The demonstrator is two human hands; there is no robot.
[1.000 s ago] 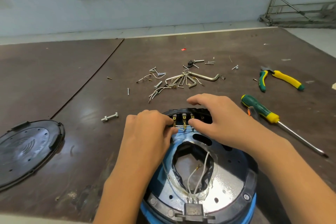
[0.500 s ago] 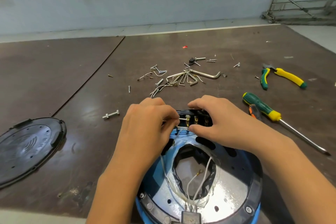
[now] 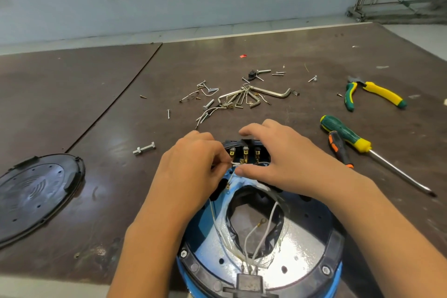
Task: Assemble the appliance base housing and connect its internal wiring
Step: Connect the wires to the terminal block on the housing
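The blue appliance base housing (image 3: 312,237) lies upside down at the near table edge, with a shiny metal plate and a dark central opening. White wires (image 3: 260,232) run from a black connector at its near rim. My left hand (image 3: 191,169) pinches a white wire end (image 3: 233,164) just below the brass terminals (image 3: 245,152) on the black switch block at the far rim. My right hand (image 3: 283,159) rests on the far rim, thumb beside the wire end, fingers spread over the block.
A black round bottom cover (image 3: 33,193) lies at the left. Loose screws and hex keys (image 3: 244,97) are scattered beyond the housing, and a bolt (image 3: 144,148) sits to the left. Two screwdrivers (image 3: 348,140) and green-yellow pliers (image 3: 372,94) lie on the right.
My left hand has taken up a white wire end and brought it below the terminals. My right hand has opened out a little over the switch block. The view has shifted slightly.
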